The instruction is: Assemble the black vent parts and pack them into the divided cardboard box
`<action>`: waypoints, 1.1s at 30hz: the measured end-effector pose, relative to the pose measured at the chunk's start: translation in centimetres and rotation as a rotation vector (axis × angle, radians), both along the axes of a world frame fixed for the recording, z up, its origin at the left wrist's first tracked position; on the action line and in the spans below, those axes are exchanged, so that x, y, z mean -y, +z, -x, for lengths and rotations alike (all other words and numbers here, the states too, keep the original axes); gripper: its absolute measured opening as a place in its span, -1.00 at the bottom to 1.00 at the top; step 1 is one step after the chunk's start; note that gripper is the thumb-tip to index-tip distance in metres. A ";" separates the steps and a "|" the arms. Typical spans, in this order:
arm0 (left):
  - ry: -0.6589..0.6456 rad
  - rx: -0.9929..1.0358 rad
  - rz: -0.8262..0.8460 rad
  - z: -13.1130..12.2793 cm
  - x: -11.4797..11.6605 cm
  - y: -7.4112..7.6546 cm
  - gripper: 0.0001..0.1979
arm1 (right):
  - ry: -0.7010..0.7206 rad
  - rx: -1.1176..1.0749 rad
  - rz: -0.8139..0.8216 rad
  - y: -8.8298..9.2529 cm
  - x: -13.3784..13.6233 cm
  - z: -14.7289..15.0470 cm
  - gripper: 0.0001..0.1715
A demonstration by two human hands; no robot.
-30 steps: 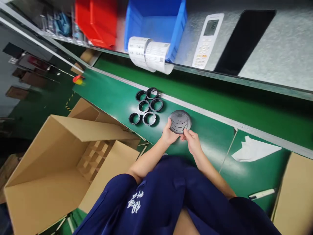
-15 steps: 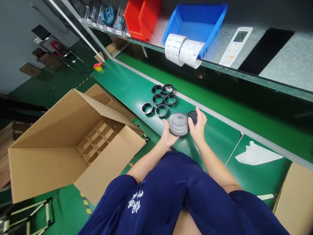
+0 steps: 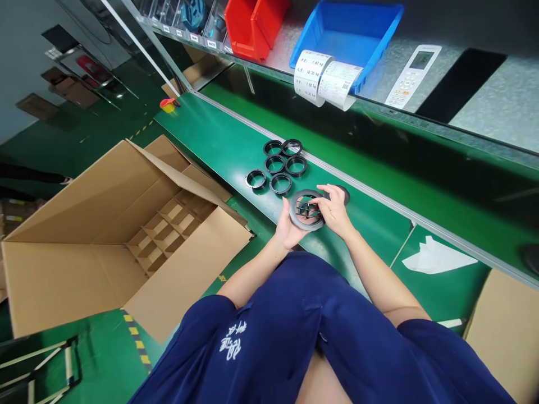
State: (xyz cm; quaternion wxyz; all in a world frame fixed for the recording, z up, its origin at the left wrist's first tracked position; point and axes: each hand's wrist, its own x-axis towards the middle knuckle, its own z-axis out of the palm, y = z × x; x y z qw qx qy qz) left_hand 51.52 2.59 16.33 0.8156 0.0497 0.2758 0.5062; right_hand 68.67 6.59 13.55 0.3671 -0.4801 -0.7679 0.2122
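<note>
the gray round vent was in the left hand, which grasped its left rim with the thumb on top; the right hand had its fingers at the vent's slats, though i could not tell whether they pinched anything; a dark round piece, partly hidden, lay just right of the vent; six black rings sat on the green surface, beyond the vent and to its left

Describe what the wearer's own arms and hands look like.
The left hand and right hand are bare, with no gloves or watch visible. Short navy sleeves leave the forearms uncovered; the matching top carries white characters on its left side.
</note>
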 end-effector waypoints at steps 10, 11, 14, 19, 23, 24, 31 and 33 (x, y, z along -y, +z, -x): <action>-0.001 0.041 0.019 1.8 -1.1 0.0 -0.31 | 0.009 -0.095 0.127 -1.4 -0.3 0.4 -0.21; 0.001 0.046 0.031 2.1 -1.3 -0.3 -0.31 | 0.010 -0.065 0.113 -1.6 -0.3 0.8 -0.21; 0.024 0.047 0.095 3.1 -1.7 -2.0 -0.32 | 0.143 0.130 0.038 -2.6 0.2 2.3 -0.27; -0.007 0.003 0.242 4.9 -1.6 -6.1 -0.39 | 0.411 0.394 0.148 -5.1 0.8 4.7 -0.05; -0.022 -0.001 0.310 6.8 -2.3 -8.2 -0.39 | 0.477 0.398 0.356 -7.3 -2.3 7.4 0.30; -0.019 -0.020 0.339 7.4 -2.8 -8.5 -0.36 | 0.456 0.399 0.377 -7.8 -3.8 8.3 0.31; 0.155 -0.279 0.505 13.2 -4.6 -9.7 -0.37 | 0.056 0.556 0.250 -12.0 -15.1 15.8 0.28; 0.181 -0.270 0.537 14.8 -4.1 -10.3 -0.42 | 0.059 0.597 0.252 -13.2 -15.8 16.5 0.27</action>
